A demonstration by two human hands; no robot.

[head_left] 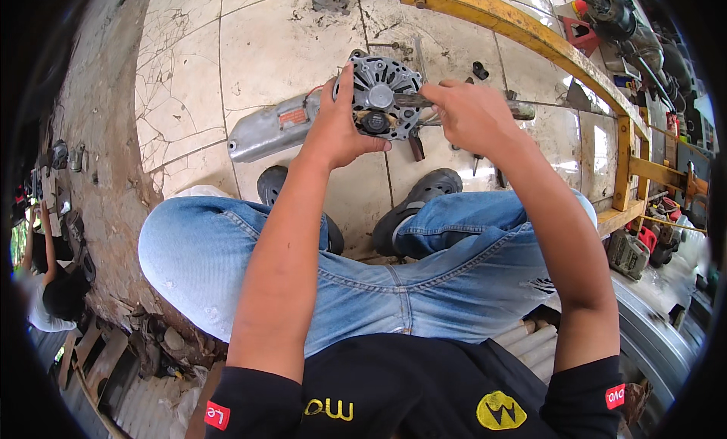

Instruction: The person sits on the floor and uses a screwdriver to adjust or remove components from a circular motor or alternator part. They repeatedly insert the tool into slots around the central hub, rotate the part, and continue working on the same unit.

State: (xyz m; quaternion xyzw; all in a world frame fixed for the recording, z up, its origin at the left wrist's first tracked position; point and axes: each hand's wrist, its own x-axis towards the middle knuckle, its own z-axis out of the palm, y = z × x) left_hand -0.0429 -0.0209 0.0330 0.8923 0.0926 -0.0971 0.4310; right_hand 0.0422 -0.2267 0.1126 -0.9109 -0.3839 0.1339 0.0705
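A round grey alternator [381, 96] with a slotted, finned housing is held up above the tiled floor. My left hand [342, 125] grips it along its left and lower edge, with the thumb near a dark round part. My right hand [471, 115] is closed around a dark narrow tool [411, 101], whose tip lies against the alternator's face near the centre. Most of that tool is hidden inside the fist, so its exact kind cannot be told. Beneath and left of the alternator lies a long grey metal housing [261, 129] with an orange label.
A yellow metal frame [522, 26] crosses the far right. Small loose parts [480, 70] and a long thin wrench-like tool [419, 53] lie on the tiles. Machine parts [617, 19] and a red container [646, 238] stand at right. Another person [57, 287] is at the far left.
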